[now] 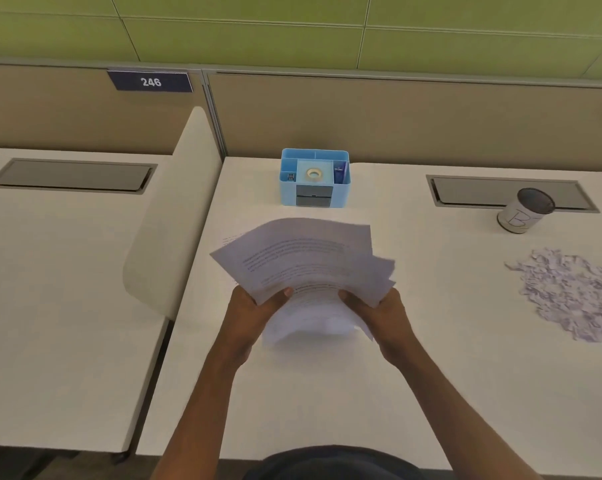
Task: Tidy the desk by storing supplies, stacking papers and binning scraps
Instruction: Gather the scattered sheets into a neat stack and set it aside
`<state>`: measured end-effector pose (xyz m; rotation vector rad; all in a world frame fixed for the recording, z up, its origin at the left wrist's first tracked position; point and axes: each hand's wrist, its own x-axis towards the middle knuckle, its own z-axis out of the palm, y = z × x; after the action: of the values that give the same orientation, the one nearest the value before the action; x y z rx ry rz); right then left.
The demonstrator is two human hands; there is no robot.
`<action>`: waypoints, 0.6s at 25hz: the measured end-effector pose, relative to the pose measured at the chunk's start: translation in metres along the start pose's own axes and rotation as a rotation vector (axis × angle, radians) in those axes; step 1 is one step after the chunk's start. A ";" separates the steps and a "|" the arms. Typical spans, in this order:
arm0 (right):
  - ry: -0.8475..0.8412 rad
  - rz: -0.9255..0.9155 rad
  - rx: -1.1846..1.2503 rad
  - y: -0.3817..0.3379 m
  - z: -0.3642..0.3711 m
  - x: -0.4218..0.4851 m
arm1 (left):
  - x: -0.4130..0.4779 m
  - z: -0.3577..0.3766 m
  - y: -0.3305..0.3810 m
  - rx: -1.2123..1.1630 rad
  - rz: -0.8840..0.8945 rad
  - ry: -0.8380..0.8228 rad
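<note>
We hold the papers [306,265] by their near edge — left hand [258,310] and right hand [379,311] both gripping — sheets fanned away from us, above the desk [327,393], scraps [569,292] lying well right.

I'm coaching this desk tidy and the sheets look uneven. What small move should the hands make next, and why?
Probably tap the papers edge-down on the desk to square them: both the left hand and right hand grip them, and the sheets are fanned and misaligned.
</note>
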<state>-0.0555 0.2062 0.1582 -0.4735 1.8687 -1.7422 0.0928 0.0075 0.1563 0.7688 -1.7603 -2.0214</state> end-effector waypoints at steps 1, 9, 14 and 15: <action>-0.026 0.015 0.001 0.003 0.002 -0.001 | 0.000 0.002 -0.003 -0.001 0.000 0.004; -0.015 0.008 0.088 -0.002 0.004 -0.005 | -0.001 0.004 0.005 -0.043 0.030 0.061; -0.100 -0.013 0.100 -0.006 0.006 -0.004 | -0.002 0.001 0.020 -0.050 0.047 -0.005; -0.104 -0.018 0.106 -0.005 0.007 -0.004 | -0.001 0.000 0.020 -0.055 0.048 -0.016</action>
<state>-0.0482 0.2023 0.1639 -0.5305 1.6962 -1.7835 0.0920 0.0047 0.1764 0.6890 -1.7074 -2.0405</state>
